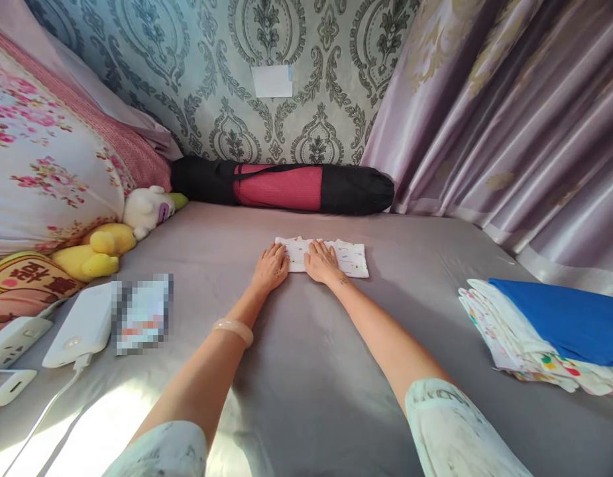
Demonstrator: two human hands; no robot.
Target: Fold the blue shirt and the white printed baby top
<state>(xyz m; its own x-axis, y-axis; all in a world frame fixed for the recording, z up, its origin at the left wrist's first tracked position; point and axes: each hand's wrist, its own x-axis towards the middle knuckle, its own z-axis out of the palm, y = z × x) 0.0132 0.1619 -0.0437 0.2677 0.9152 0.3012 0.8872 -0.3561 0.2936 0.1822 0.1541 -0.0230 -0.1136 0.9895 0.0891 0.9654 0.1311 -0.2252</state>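
A folded white cloth (pixel 353 258) with small printed figures lies on the grey bed sheet (pixel 306 371), ahead of me. My left hand (pixel 271 267) rests on its left end, palm down with the fingers stretched out. Just right of the cloth's middle, my right hand (pixel 323 262) lies flat on it, fingers also extended. Both palms press on the fabric, and neither hand grips anything. Part of the cloth is hidden under the hands.
A stack of folded clothes (pixel 549 331) with a blue piece on top sits at the right. Behind the cloth lies a black and red bag (pixel 281 187). To the left are plush toys (pixel 100 250), a white power bank (pixel 82 324) with a cable, and a power strip (pixel 18 341).
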